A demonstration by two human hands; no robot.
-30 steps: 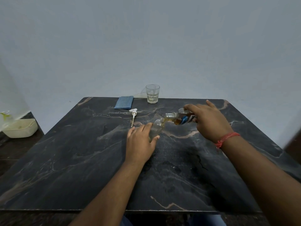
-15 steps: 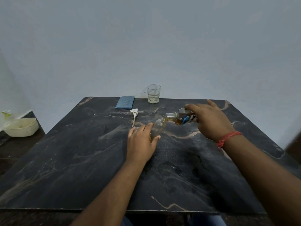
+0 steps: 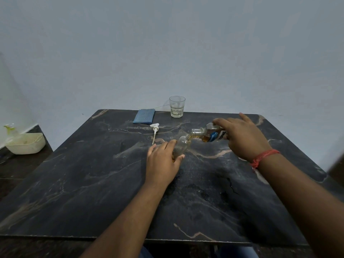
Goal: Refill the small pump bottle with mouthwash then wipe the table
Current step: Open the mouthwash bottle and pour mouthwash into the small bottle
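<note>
My left hand (image 3: 162, 161) grips a small clear bottle (image 3: 183, 147) standing on the dark marble table (image 3: 93, 183), its open neck tilted to the right. My right hand (image 3: 242, 138) holds the mouthwash bottle (image 3: 210, 135) tipped almost flat, its mouth just above the small bottle's neck. Amber liquid sits in the tipped bottle and a thin stream runs from its mouth. The white pump head (image 3: 154, 129) lies on the table behind my left hand. A folded blue cloth (image 3: 144, 116) lies near the far edge.
A clear drinking glass (image 3: 177, 106) stands at the table's far edge, right of the cloth. A cream plastic basin (image 3: 26, 143) sits on a lower dark ledge to the left. A pale wall rises behind the table.
Both hands hold nearly the same pose. The mouthwash bottle stays tipped over the small bottle; the view has shifted very slightly.
</note>
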